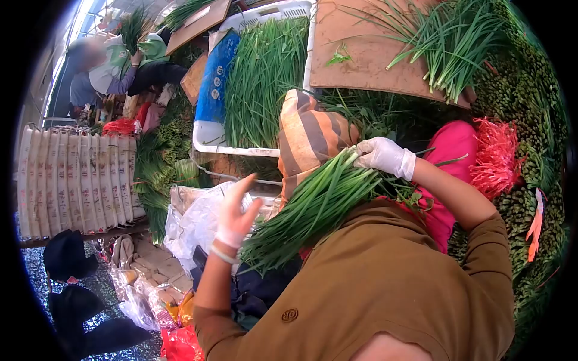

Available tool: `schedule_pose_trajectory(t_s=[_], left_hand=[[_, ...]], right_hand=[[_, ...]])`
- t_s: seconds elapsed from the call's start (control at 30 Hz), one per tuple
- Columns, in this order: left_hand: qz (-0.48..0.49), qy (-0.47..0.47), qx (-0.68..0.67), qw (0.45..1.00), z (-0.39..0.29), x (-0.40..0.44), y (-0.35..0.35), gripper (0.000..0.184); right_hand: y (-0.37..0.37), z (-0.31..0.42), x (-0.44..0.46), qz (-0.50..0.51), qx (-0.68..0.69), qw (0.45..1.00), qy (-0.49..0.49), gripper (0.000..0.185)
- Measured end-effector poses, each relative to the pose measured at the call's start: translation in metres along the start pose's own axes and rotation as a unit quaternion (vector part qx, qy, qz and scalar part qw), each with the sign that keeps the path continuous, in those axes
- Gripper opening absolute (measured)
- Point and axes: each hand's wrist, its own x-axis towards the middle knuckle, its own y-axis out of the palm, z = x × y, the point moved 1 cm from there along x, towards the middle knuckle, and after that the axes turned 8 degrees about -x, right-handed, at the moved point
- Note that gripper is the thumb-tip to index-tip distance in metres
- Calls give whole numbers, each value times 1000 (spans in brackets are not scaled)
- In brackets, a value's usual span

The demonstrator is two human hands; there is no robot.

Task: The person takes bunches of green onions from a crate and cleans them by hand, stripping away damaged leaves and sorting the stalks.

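Lying near the brown shirt (385, 271), the green bunch (313, 207) is resting neatly, probably because the right hand (380, 156) is gripping its pale ends with curled fingers; the left hand (236, 210) is holding nothing, fingers wide.

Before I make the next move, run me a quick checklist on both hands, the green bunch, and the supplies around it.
1. Right hand holding the green bunch near its pale ends: ok.
2. Left hand free: ok, fingers spread, grasping nothing.
3. Left hand clear of the leaf tips: cannot tell, they overlap in this view.
4. Bunch tied: cannot tell; no tie shows, but the right hand hides part.
5. Red strands in hand: not ok, they lie off to the right.
6. More greens in the white crate: ok.
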Motion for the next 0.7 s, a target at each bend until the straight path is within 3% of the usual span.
schedule_pose_trajectory(t_s=[0.07, 0.13, 0.23, 0.3, 0.33, 0.4, 0.43, 0.47, 0.5, 0.53, 0.63, 0.7], left_hand=[[47, 53, -40, 997, -47, 31, 41, 69], [44, 127, 60, 989, -66, 51, 83, 69], [42, 21, -24, 999, -49, 72, 97, 69], [-14, -37, -258, 965, -23, 72, 100, 61], [-30, -68, -356, 932, -18, 71, 97, 59], [-45, -88, -429, 898, -12, 71, 96, 56], [-55, -102, -454, 883, -11, 70, 94, 56], [-64, -117, -479, 868, -10, 68, 93, 56], [-64, -104, -491, 862, -9, 66, 92, 57], [-77, -97, -475, 871, -10, 64, 93, 57], [-100, -62, -418, 901, -25, 59, 102, 60], [-67, -5, -219, 973, -40, 55, 104, 80]], right_hand=[[0, 8, -2, -26, -35, 999, -25, 18], [0, 14, -6, -48, -57, 996, -57, 18], [-19, 22, -19, -95, -44, 989, -105, 15], [-40, 19, -25, -136, -6, 986, -94, 14], [-55, 13, -26, -173, -70, 982, -39, 13], [-81, -10, -28, -231, -94, 966, -62, 14], [-97, -18, -30, -265, -166, 948, -59, 12], [-114, -20, -34, -293, -331, 894, -72, 12], [-129, -19, -38, -293, -456, 840, 3, 12], [-137, -18, -41, -286, -571, 766, 78, 13], [-127, -5, -49, -387, -532, 748, -90, 13], [-100, 15, -43, -318, -462, 813, -154, 15]])
